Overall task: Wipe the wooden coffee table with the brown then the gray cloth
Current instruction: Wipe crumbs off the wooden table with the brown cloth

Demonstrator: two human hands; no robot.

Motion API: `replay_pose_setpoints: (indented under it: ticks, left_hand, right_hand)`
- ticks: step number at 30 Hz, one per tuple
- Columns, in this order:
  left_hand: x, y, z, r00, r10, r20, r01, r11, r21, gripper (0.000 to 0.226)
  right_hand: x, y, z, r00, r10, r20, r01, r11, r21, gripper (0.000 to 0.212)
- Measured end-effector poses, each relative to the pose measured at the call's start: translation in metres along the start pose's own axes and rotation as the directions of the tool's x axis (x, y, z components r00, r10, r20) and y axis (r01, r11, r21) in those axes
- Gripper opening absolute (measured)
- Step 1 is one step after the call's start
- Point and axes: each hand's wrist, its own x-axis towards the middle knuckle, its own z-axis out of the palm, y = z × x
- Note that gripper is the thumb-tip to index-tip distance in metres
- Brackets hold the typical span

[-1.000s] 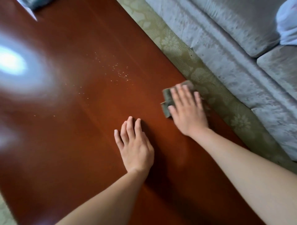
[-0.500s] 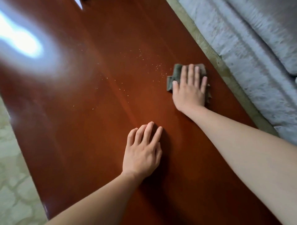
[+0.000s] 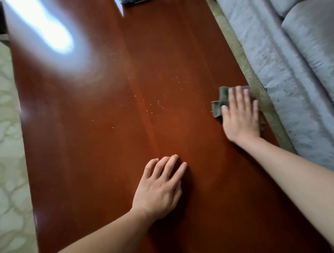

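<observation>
The glossy red-brown wooden coffee table [image 3: 101, 162] fills most of the view. My right hand [image 3: 241, 117] lies flat with straight fingers on a folded brownish-olive cloth [image 3: 219, 103] at the table's right edge, pressing it down. My left hand [image 3: 160, 187] rests flat on the bare wood nearer to me, holding nothing. Small pale crumbs [image 3: 162, 103] are scattered over the middle of the table, left of the cloth. A dark gray cloth [image 3: 133, 1] peeks in at the table's far end, mostly cut off by the frame.
A gray upholstered sofa [image 3: 289, 63] runs along the right side, with a strip of olive patterned rug [image 3: 253, 75] between it and the table. Pale patterned rug [image 3: 9, 144] lies to the left. A bright window glare [image 3: 52, 36] reflects on the far left of the tabletop.
My right hand has slid the cloth across the table and back out to the right edge. My left hand stayed flat on the wood. The view has shifted.
</observation>
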Motion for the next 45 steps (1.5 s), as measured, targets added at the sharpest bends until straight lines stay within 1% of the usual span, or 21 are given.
replay_pose_setpoints:
  ticks: [2, 4, 5, 6, 8, 11, 13, 15, 17, 19, 21, 23, 25, 28, 30, 33, 35, 37, 40, 42, 45]
  left_hand:
    - [0.0, 0.0, 0.0, 1.0, 0.007, 0.002, -0.007, 1.0, -0.003, 0.053]
    - [-0.001, -0.001, 0.0, 1.0, 0.011, 0.01, -0.011, 1.0, -0.006, 0.053]
    - [0.0, -0.001, 0.0, 1.0, 0.013, 0.014, -0.013, 1.0, -0.008, 0.053]
    - [0.0, -0.001, -0.001, 1.0, 0.015, 0.021, -0.015, 1.0, -0.012, 0.053]
    - [0.0, 0.0, -0.004, 0.999, 0.011, 0.043, -0.01, 1.0, -0.029, 0.055]
    - [0.0, -0.001, -0.003, 0.999, 0.018, 0.044, -0.016, 0.999, -0.043, 0.054]
    - [-0.002, -0.002, -0.001, 0.999, 0.014, 0.041, -0.011, 0.999, -0.052, 0.046]
    - [-0.004, -0.005, -0.001, 0.998, 0.016, 0.068, -0.011, 0.997, -0.081, 0.046]
    - [-0.004, -0.007, -0.003, 0.996, 0.03, 0.089, -0.021, 0.994, -0.107, 0.052]
    - [-0.005, -0.008, -0.004, 0.999, 0.037, 0.026, -0.032, 0.989, -0.143, 0.046]
    - [-0.01, -0.017, -0.007, 0.997, 0.009, -0.078, -0.027, 0.973, -0.229, 0.041]
    - [-0.027, -0.035, -0.01, 0.994, -0.04, -0.104, 0.01, 0.963, -0.268, 0.043]
    - [-0.057, -0.059, -0.015, 0.985, -0.129, -0.116, 0.098, 0.965, -0.243, 0.043]
    - [-0.113, -0.106, -0.023, 0.975, -0.203, -0.092, 0.193, 0.976, -0.104, 0.046]
    - [-0.15, -0.133, -0.026, 0.967, -0.245, -0.075, 0.243, 0.969, -0.035, 0.05]
    - [-0.178, -0.147, -0.025, 0.948, -0.311, -0.06, 0.313, 0.95, 0.017, 0.053]
    - [-0.178, -0.143, -0.022, 0.953, -0.297, -0.051, 0.299, 0.954, 0.028, 0.055]
    - [-0.175, -0.14, -0.02, 0.963, -0.261, -0.061, 0.263, 0.964, 0.028, 0.057]
    - [-0.175, -0.145, -0.021, 0.962, -0.26, -0.085, 0.263, 0.964, 0.029, 0.06]
    - [-0.176, -0.145, -0.019, 0.961, -0.259, -0.096, 0.262, 0.965, 0.022, 0.056]
    - [-0.178, -0.146, -0.018, 0.964, -0.244, -0.101, 0.243, 0.97, -0.021, 0.047]
  right_hand:
    - [0.002, 0.005, -0.002, 0.997, 0.072, -0.001, -0.072, 0.997, 0.011, 0.072]
    - [0.002, -0.016, -0.002, 0.989, 0.146, -0.001, -0.146, 0.989, 0.028, 0.069]
    - [0.002, -0.031, -0.002, 0.987, 0.161, 0.002, -0.161, 0.986, 0.037, 0.068]
    - [0.0, -0.047, -0.001, 0.991, 0.136, -0.001, -0.136, 0.99, 0.032, 0.069]
    - [-0.004, -0.086, 0.003, 1.0, -0.012, -0.018, 0.012, 1.0, 0.005, 0.071]
    - [-0.014, -0.157, 0.008, 0.977, -0.213, 0.008, 0.213, 0.977, 0.015, 0.068]
    - [-0.032, -0.207, 0.012, 0.938, -0.342, 0.052, 0.341, 0.94, 0.029, 0.067]
    - [-0.054, -0.246, 0.015, 0.871, -0.477, 0.116, 0.473, 0.879, 0.068, 0.066]
    - [-0.064, -0.257, 0.014, 0.844, -0.515, 0.149, 0.504, 0.857, 0.11, 0.064]
    - [-0.057, -0.244, 0.011, 0.887, -0.441, 0.138, 0.425, 0.896, 0.132, 0.063]
    - [-0.038, -0.213, 0.008, 0.951, -0.285, 0.121, 0.272, 0.956, 0.11, 0.062]
    - [-0.022, -0.169, 0.001, 0.984, -0.106, 0.144, 0.092, 0.991, 0.1, 0.061]
    - [-0.018, -0.128, -0.005, 0.985, 0.026, 0.173, -0.042, 0.995, 0.087, 0.062]
    - [-0.032, -0.104, -0.002, 0.978, 0.11, 0.178, -0.127, 0.988, 0.088, 0.064]
    - [-0.045, -0.115, 0.005, 0.976, 0.162, 0.143, -0.175, 0.981, 0.088, 0.065]
    - [-0.054, -0.16, 0.011, 0.97, 0.223, 0.094, -0.231, 0.968, 0.093, 0.065]
    - [-0.058, -0.208, 0.015, 0.988, 0.133, 0.078, -0.139, 0.988, 0.068, 0.066]
    - [-0.069, -0.265, 0.022, 0.998, -0.03, 0.059, 0.029, 0.999, 0.019, 0.066]
    - [-0.095, -0.365, 0.033, 0.967, -0.251, 0.052, 0.253, 0.967, -0.024, 0.07]
    - [-0.116, -0.428, 0.038, 0.918, -0.386, 0.089, 0.386, 0.922, 0.02, 0.068]
    - [-0.142, -0.486, 0.042, 0.778, -0.601, 0.183, 0.598, 0.798, 0.079, 0.067]
